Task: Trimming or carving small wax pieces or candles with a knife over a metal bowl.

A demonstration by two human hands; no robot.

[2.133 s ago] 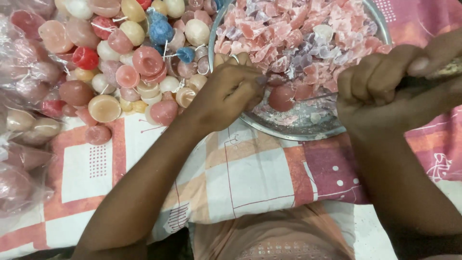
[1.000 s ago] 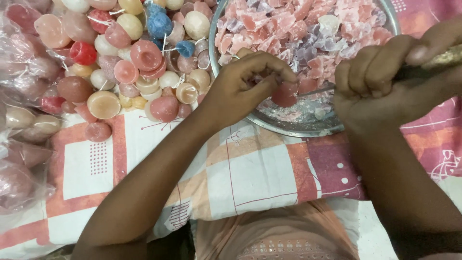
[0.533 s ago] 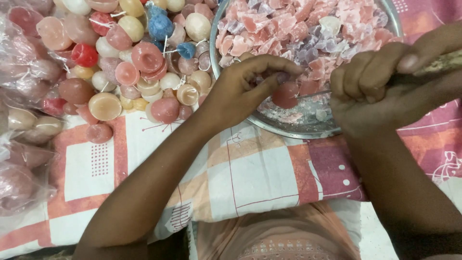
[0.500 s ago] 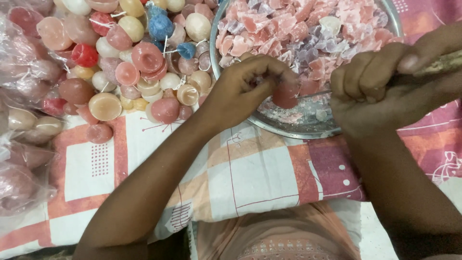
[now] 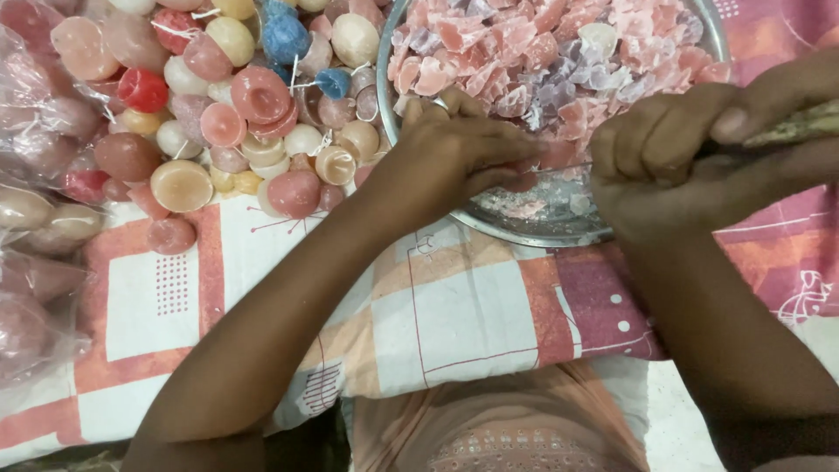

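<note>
Single head view, close, straight down over metal tray (image 5: 489, 223), perhaps slightly tilted.

Left hand (image 5: 454, 162) in wax-filled metal tray (image 5: 524, 229).

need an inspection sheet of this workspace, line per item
surface: patchwork cloth in pink, white and orange.
job's things: metal tray of pink and lilac wax chunks; one pink piece at the left fingertips.
clutter: heap of small round candles with wicks; clear bags of more.
grippers: left hand over the tray rim; right hand fisted on a tool.
cables: nothing seen.
surroundings: nothing seen.
</note>
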